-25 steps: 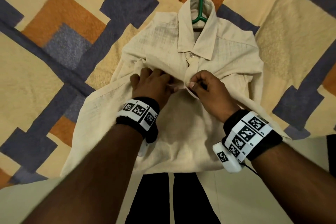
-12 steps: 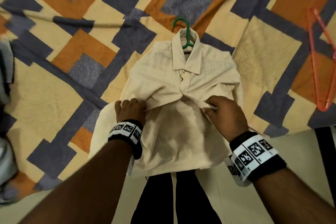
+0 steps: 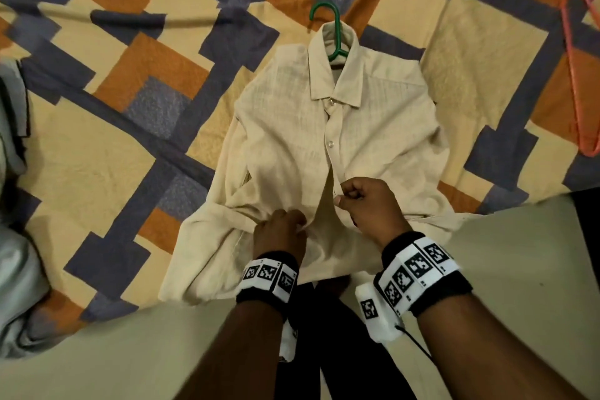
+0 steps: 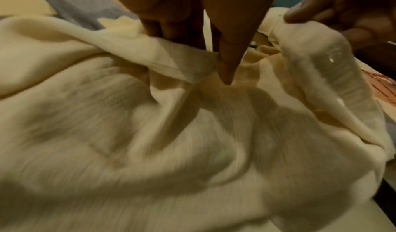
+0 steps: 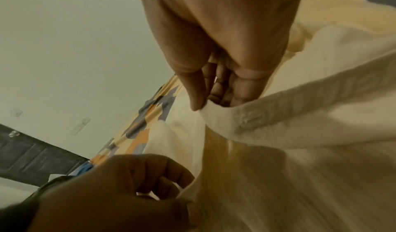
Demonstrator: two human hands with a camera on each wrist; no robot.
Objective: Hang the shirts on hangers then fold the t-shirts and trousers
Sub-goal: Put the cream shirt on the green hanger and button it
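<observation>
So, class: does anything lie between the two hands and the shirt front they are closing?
Nothing visible. The left hand and right hand each already pinch an edge of the shirt, which lies on its green hanger.

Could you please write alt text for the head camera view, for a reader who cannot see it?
A person's left hand and right hand each pinch one front edge of a beige shirt, which lies on a patterned blanket with a green hanger in its collar. The top two buttons look fastened. An orange hanger lies to the right.
</observation>
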